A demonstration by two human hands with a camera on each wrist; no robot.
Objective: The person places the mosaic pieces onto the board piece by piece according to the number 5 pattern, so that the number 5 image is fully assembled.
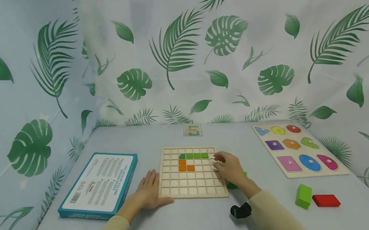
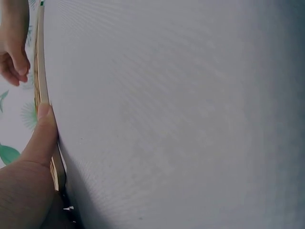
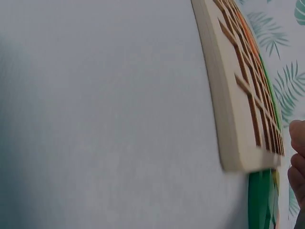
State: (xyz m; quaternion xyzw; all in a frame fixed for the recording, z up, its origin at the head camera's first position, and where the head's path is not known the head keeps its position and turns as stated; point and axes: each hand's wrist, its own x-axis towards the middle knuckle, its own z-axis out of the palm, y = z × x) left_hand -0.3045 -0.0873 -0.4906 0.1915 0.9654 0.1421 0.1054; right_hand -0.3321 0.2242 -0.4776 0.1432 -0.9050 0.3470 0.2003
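A light wooden grid board (image 1: 182,186) lies on the table. Orange squares (image 1: 182,165) and a row of green squares (image 1: 196,155) fill some of its cells. My left hand (image 1: 150,192) rests with straight fingers along the board's left side; its thumb (image 2: 44,129) touches the near edge. Over the right edge hovers my right hand (image 1: 231,169), fingers loosely bent, no piece showing between them. Partly hidden under that wrist are green pieces (image 1: 232,185), also seen as a dark green block (image 3: 259,198) beside the board's corner in the right wrist view.
A teal-edged box (image 1: 102,185) lies to the left. On the right is a shape puzzle board (image 1: 293,174), with a green block (image 1: 304,196) and a red block (image 1: 326,200) nearer me. A small pattern card (image 1: 192,130) lies behind the grid board. Leaf-printed cloth walls surround the table.
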